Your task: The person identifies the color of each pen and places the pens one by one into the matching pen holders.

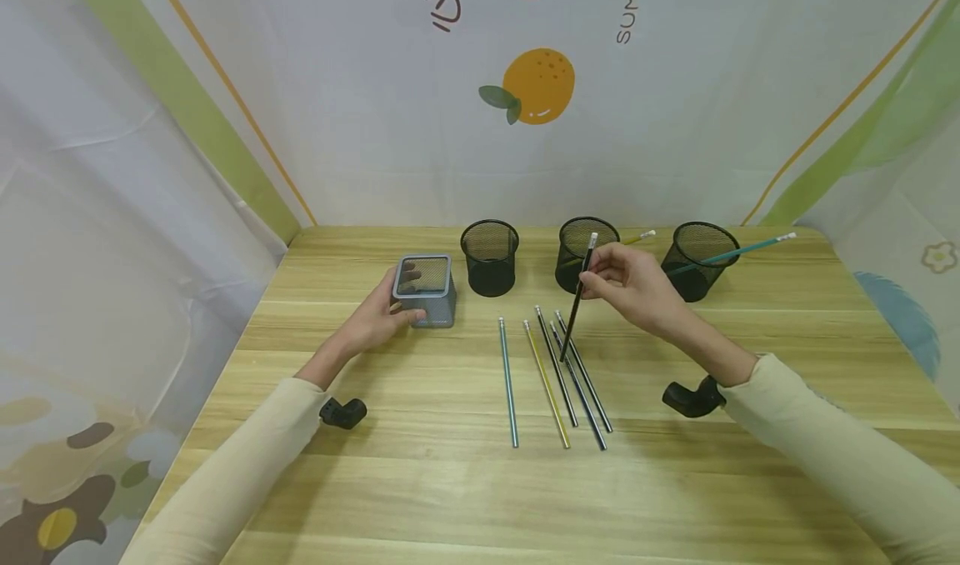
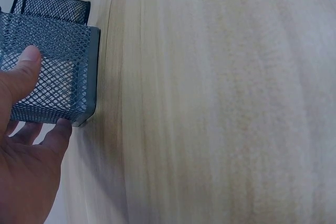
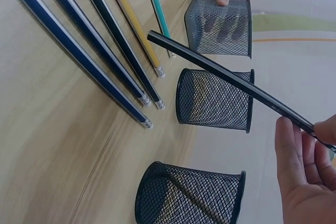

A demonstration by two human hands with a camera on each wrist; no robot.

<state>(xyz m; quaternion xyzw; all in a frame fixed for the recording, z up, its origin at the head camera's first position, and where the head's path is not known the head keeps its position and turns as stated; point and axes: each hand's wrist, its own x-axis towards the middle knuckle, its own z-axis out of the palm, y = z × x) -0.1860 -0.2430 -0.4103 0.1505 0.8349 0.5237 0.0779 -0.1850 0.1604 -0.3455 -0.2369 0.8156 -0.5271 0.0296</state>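
Observation:
My left hand grips a grey square mesh pen holder from its left side; in the left wrist view the thumb lies across the mesh. My right hand pinches a black pencil near its white eraser end. This pencil slants, its other end pointing down over the pencils on the table. Beneath it lie a teal pencil, a yellow pencil and several dark pencils, eraser ends toward the back.
Three round black mesh cups stand along the back: a left cup, a middle cup with a yellow pencil leaning in it, and a right cup with a teal pencil. A printed curtain hangs behind the wooden table.

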